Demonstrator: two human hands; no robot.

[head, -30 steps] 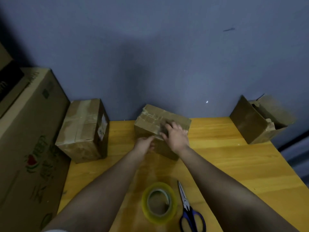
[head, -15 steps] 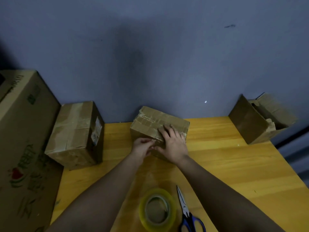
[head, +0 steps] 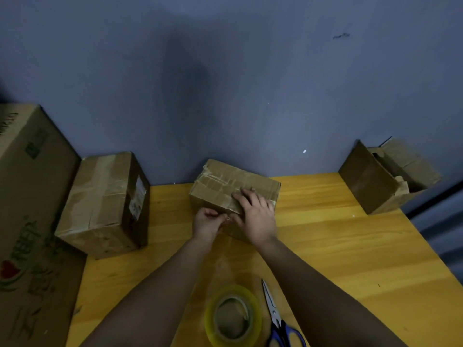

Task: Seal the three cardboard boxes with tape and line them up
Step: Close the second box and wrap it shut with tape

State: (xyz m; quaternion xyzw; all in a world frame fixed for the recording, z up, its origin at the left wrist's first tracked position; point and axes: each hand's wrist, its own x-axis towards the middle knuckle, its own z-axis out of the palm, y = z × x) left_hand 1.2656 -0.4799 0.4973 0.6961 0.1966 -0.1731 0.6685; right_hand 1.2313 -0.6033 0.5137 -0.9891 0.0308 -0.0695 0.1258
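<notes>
- Cardboard: middle box (head: 234,189) sits at the back-centre of the wooden table (head: 350,246), near the wall, turned a little askew; tape strips already cross its top.
- Right hand (head: 256,217): fingers straight, palm flat, pressing on the near right part of the top w/ the thumb down the front face. Holds nothing; it pins and smooths.
- Left hand (head: 208,221): fingers curled at the front top edge, touching the right thumb. Looks like a pinch on a tape end, but the tape is clear and too faint to confirm.
- Step in hand (judged): rubbing the strip down over the front edge. To do well: keep the flat hand as anchor, pull the end taut, wrap it down the front face, then stroke outward from the centre so no bubbles or lifted corners remain.
- Left box (head: 105,204): taped, by the table's left edge. Right box (head: 383,176): flaps open, at the far right corner; both well apart from the middle one, so no line-up yet.
- Tape roll (head: 233,315) and scissors (head: 278,319): side by side at the near edge, between the forearms.
</notes>
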